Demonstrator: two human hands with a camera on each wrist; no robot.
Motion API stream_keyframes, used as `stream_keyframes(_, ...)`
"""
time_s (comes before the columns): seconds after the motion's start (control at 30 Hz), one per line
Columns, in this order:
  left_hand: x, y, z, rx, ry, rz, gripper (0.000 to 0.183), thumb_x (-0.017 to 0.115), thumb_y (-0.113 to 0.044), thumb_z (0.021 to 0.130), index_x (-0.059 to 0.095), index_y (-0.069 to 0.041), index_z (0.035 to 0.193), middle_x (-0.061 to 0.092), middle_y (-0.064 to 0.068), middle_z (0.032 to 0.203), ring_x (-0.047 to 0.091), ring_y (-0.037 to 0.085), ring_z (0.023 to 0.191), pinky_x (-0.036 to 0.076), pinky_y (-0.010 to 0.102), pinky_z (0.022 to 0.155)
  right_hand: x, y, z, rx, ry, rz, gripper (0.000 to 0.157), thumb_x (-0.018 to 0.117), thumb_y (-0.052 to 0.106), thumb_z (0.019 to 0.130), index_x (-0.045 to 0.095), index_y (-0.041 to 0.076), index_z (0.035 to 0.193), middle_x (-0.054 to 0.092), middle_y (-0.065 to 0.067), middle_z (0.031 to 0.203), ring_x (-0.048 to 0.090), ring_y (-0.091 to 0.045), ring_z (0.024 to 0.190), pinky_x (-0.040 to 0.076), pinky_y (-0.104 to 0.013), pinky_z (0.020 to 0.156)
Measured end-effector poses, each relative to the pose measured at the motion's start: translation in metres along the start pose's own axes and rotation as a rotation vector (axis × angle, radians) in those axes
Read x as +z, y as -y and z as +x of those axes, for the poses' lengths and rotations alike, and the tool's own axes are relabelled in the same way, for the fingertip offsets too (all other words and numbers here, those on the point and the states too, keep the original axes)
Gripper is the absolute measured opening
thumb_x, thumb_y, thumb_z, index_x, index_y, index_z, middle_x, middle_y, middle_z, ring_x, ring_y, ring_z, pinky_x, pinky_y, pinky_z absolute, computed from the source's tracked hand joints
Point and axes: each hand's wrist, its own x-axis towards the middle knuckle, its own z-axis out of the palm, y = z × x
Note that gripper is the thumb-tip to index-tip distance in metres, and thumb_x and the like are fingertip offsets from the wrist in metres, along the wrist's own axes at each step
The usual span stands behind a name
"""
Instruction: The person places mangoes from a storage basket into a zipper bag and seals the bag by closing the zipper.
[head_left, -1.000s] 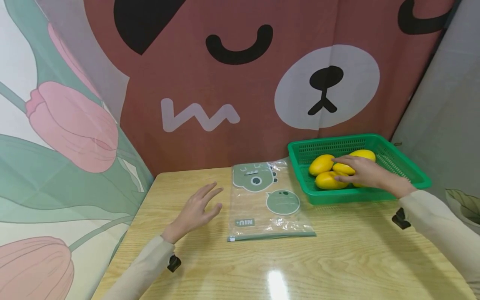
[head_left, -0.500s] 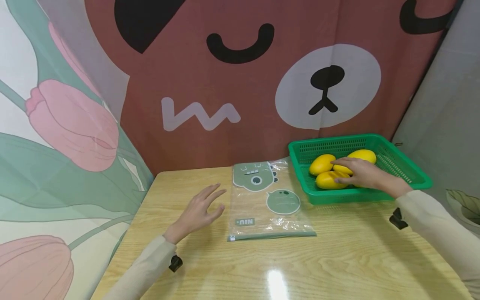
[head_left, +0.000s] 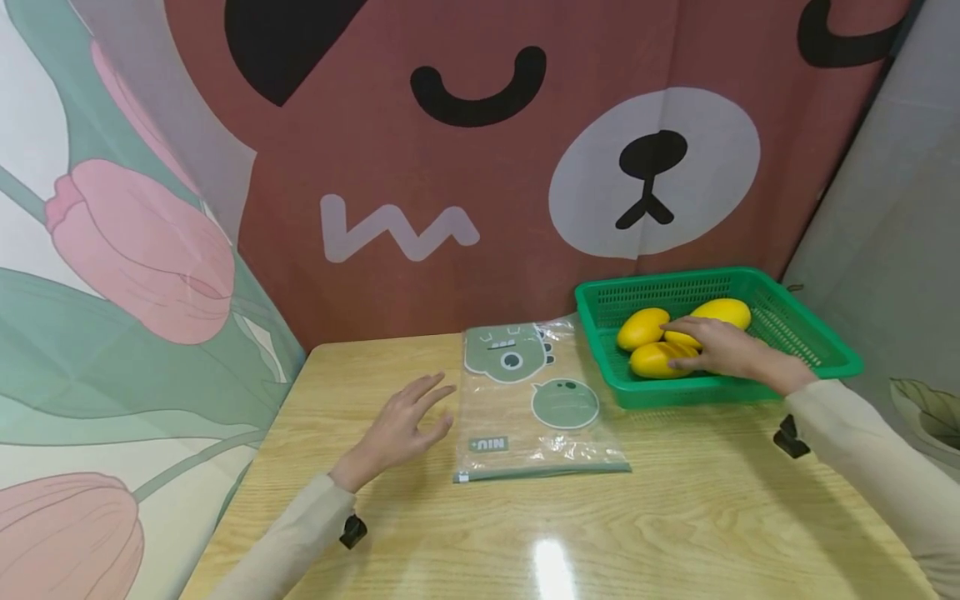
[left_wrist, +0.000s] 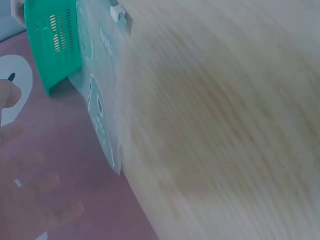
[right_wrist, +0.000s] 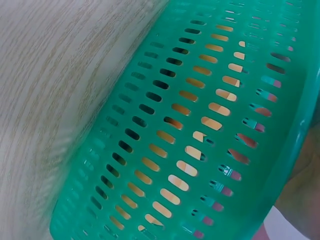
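Note:
My right hand [head_left: 723, 346] reaches over the front rim of the green basket [head_left: 813, 333], palm down, thumb and fingers spread over the yellow mangoes. One front mango [head_left: 660, 360] lies beside the thumb; another mango [head_left: 643, 328] sits left of the fingers, and one more mango [head_left: 722, 311] lies behind the hand. Part of the fruit is hidden beneath the palm. In the right wrist view the slotted basket wall [right_wrist: 165, 115] covers most of the hand. My left hand [head_left: 393, 429] is held above the table, fingers apart and holding nothing, left of a clear zip bag [head_left: 517, 425].
The bag, with green dinosaur prints and a slider [head_left: 462, 477] at its near edge, lies flat beside the basket on the wooden table [head_left: 480, 542]. A bear-print cloth [head_left: 525, 275] hangs behind, and a tulip-print cloth [head_left: 150, 250] at the left.
My right hand has shifted slightly left and lower over the mangoes. My left hand has drifted slightly right, towards the bag. The basket and bag have stayed put.

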Motion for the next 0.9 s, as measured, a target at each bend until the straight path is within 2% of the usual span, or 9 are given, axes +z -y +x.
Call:
stream_keyframes(0.4,0.009,-0.005,-0.004,0.004,0.001,-0.015,0.045,0.066,-0.026,0.093,0.061,-0.009,0.135,0.050,0.019,0.143,0.046,0.045,0.128,0.039,0.064,0.098,0.001,0.002,0.004,-0.004,0.016,0.007,0.057,0.078,0.023,0.087,0.058,-0.009,0.129,0.059,-0.027,0.126,0.056,-0.045,0.114,0.044,-0.059,0.093)
stream_keyframes(0.67,0.013,-0.008,-0.006,0.002,0.055,-0.037,0.047,0.063,-0.032,0.096,0.059,-0.011,0.137,0.048,0.018,0.145,0.044,0.041,0.132,0.037,0.063,0.100,0.002,0.002,0.004,0.018,0.042,0.021,0.058,0.078,0.023,0.087,0.057,-0.009,0.130,0.058,-0.028,0.128,0.055,-0.045,0.115,0.044,-0.059,0.094)
stream_keyframes(0.9,0.017,-0.011,-0.008,0.041,0.073,-0.051,0.047,0.068,-0.023,0.092,0.059,-0.011,0.136,0.047,0.017,0.146,0.045,0.040,0.131,0.039,0.062,0.099,0.005,0.001,0.005,0.027,0.052,0.030,0.058,0.078,0.021,0.087,0.057,-0.010,0.130,0.058,-0.029,0.128,0.054,-0.046,0.116,0.043,-0.059,0.094)
